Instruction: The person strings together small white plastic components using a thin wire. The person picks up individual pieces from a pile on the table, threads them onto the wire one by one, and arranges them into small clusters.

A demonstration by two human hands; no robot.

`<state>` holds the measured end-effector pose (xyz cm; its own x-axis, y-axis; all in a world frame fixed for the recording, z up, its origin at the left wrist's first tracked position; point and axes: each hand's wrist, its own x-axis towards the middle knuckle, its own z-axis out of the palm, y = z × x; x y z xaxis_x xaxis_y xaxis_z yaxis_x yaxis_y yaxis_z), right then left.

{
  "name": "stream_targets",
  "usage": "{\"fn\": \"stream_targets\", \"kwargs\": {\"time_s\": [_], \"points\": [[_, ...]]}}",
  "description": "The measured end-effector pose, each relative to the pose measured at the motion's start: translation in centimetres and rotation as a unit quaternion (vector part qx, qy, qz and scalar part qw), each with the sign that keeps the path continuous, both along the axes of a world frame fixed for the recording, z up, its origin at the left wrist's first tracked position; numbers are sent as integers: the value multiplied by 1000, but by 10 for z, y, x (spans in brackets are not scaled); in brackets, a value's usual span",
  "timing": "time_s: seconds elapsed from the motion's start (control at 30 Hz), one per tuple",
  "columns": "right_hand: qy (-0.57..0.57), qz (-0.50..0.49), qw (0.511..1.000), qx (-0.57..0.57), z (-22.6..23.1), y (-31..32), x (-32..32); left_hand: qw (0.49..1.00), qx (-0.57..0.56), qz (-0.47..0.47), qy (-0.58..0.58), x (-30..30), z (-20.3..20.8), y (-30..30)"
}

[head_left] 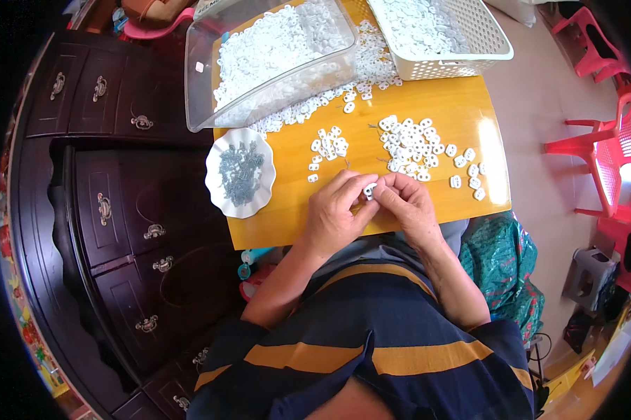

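Observation:
Close to the table's near edge, my left hand point(333, 213) and my right hand point(410, 210) meet with fingertips closed on one small white plastic piece with two holes point(370, 190). Fingers cover part of it. Just beyond my right hand lies a pile of similar white pieces point(408, 143), with several more scattered to its right. A smaller cluster of them point(329, 143) lies beyond my left hand. Farther left, a white scalloped bowl point(216, 198) holds many thin dark grey bits, too small to make out.
At the back of the yellow table point(298, 192) stand a clear plastic bin point(200, 91) and a white perforated basket point(469, 64), both full of white pieces. Dark wooden drawers point(109, 192) flank the left side. Red plastic chairs point(606, 150) and a green bag point(497, 252) are at the right.

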<state>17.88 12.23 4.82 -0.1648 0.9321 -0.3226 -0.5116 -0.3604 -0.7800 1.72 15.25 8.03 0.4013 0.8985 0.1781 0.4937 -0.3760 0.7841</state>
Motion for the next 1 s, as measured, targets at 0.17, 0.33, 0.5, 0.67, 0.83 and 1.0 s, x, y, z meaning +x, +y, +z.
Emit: {"fn": "stream_targets", "kwargs": {"time_s": [0.17,0.33,0.5,0.67,0.83,1.0], "points": [[-18,9,1000,-14,-4,-1,-3,998,54,-17,11,-10,-2,0],[-49,45,998,-19,-4,0,-7,998,64,-19,18,-20,-1,0],[-60,66,996,-30,-2,1,-12,995,94,-29,34,-28,3,0],[-67,53,995,-51,0,0,-15,992,119,-37,25,-33,2,1],[-102,53,993,-20,5,0,-18,990,136,-36,31,-38,3,0],[-129,48,990,-12,14,-6,-19,987,156,-34,26,-40,-3,-4]]}}
